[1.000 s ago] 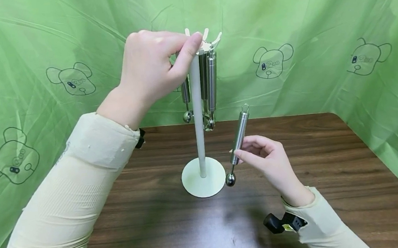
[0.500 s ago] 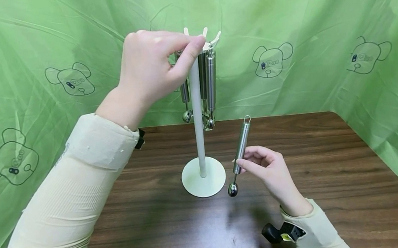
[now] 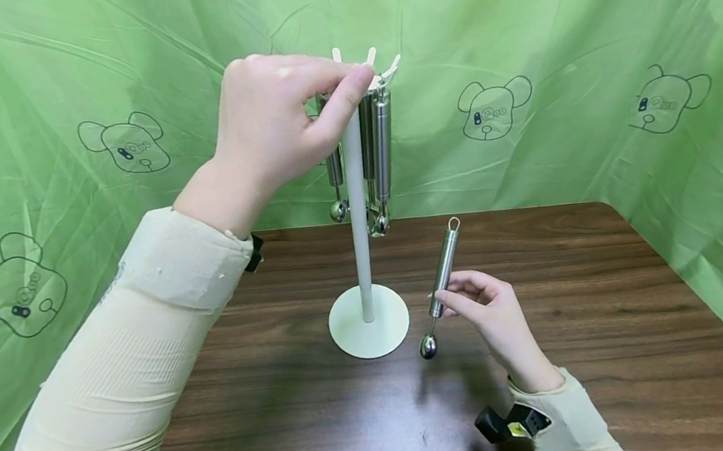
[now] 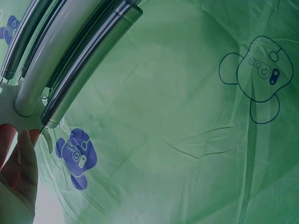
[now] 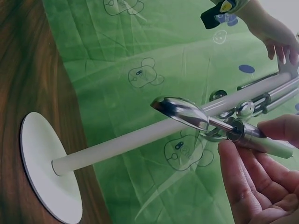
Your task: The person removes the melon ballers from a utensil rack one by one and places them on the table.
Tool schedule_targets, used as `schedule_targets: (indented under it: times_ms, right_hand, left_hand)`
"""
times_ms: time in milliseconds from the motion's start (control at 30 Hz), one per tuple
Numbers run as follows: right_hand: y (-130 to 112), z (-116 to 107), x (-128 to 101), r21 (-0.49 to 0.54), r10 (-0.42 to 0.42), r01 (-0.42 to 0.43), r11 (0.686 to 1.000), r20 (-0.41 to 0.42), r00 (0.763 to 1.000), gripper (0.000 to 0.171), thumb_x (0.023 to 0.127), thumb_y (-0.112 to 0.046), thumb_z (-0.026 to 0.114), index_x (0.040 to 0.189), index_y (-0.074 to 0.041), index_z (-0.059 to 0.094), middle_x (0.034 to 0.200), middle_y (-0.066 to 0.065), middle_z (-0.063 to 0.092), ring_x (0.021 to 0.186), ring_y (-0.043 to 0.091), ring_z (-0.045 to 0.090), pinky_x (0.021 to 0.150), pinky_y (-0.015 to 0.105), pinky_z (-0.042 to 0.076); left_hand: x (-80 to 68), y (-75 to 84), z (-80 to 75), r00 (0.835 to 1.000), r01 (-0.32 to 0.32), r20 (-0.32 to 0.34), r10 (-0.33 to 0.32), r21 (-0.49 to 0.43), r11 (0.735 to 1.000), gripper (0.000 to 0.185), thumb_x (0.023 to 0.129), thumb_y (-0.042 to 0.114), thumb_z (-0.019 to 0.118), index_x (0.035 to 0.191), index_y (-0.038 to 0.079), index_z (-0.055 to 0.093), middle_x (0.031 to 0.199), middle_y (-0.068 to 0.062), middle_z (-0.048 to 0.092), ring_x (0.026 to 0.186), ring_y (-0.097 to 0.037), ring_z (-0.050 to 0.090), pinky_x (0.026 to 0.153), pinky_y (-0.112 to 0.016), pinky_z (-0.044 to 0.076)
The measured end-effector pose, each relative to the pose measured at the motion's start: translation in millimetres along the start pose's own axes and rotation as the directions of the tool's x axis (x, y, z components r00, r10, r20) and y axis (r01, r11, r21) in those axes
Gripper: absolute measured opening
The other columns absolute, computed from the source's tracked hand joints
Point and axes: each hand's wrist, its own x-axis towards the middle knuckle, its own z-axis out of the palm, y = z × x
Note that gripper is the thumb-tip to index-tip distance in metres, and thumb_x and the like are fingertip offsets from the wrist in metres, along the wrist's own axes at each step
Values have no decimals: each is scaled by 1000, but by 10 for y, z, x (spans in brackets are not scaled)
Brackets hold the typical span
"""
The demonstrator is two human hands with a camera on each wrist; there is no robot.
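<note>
Left hand point(image 3: 277, 127) up at top of white stand point(image 3: 357, 204), fingers curled over hooked crown point(image 3: 377, 71), thumb tip pressed on its near edge; gripped crown, nothing else in hand. Left wrist view: thumb point(image 4: 21, 161) against underside of crown, pole and hanging handles running away up-left. Right hand point(image 3: 488, 311) low over surface point(image 3: 613, 316), just right of stand base point(image 3: 369, 323), fingers and thumb pinched round lower end of steel scoop tool point(image 3: 442, 283). Tool held nearly upright, tilted slightly right; hanging ring on top, small round bowl at bottom, close above surface just beside base rim; touching or not, could not tell. Right wrist view: bowl point(image 5: 180, 112) shiny, facing camera, fingers point(image 5: 243, 172) wrapped under handle point(image 5: 261, 140) near neck. Hung from crown behind pole: three or so steel-handled utensils point(image 3: 379, 149), handles vertical, working ends well above surface; one with small ball end at left point(image 3: 338, 212). Pale sleeves point(image 3: 117, 372) on both arms, black wrist-mounted clip point(image 3: 511, 420) on right forearm. Green cloth backdrop point(image 3: 582, 44) with bear outlines all round behind. Dark wood-grain surface below.
</note>
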Motion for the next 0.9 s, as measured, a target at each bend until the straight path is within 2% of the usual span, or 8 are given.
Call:
schedule_targets:
  times_ms: [100, 267, 400, 633, 900]
  right_hand:
    - [32, -13, -2, 10, 0, 0, 1000, -3, 1000, 23, 81, 3, 64, 98, 17, 57, 77, 1, 67, 63, 16, 65, 63, 35, 56]
    - [73, -28, 10, 12, -1, 1, 1000, 6, 1000, 25, 82, 1, 63, 100, 18, 56, 78, 2, 68, 63, 16, 65, 63, 35, 56]
    - [112, -36, 23, -7, 30, -30, 1000, -4, 1000, 26, 82, 0, 64, 101, 17, 56, 79, 1, 68, 63, 16, 65, 64, 35, 56]
    - [196, -53, 58, -19, 94, -93, 995, 18, 995, 28, 82, -2, 65, 102, 15, 57, 79, 2, 66, 63, 16, 64, 65, 38, 56]
    - [317, -96, 95, -55, 153, -150, 987, 61, 986, 29, 82, -4, 65, 104, 13, 58, 80, 7, 66, 64, 17, 64, 66, 42, 56]
  left_hand:
    - [0, 0, 4, 1000, 4, -3, -4, 3, 1000, 30, 92, 33, 49, 89, 21, 77, 70, 4, 70, 46, -11, 44, 45, -27, 29]
    - [0, 13, 4, 999, 44, 9, -44, -9, 999, 29, 92, 34, 50, 89, 23, 77, 71, 5, 70, 48, -12, 47, 47, -29, 30]
    - [-1, 17, 3, 999, 51, 4, -51, -15, 999, 29, 91, 34, 51, 88, 22, 77, 72, 5, 71, 49, -12, 49, 47, -30, 32]
    - [-2, -15, 22, 999, -15, -31, 15, 0, 1000, 32, 92, 34, 50, 86, 19, 77, 70, 5, 70, 48, -10, 48, 45, -24, 29]
    - [-4, -23, 43, 999, -16, -35, 16, -2, 1000, 32, 92, 34, 50, 86, 19, 77, 71, 5, 70, 51, -9, 53, 45, -24, 30]
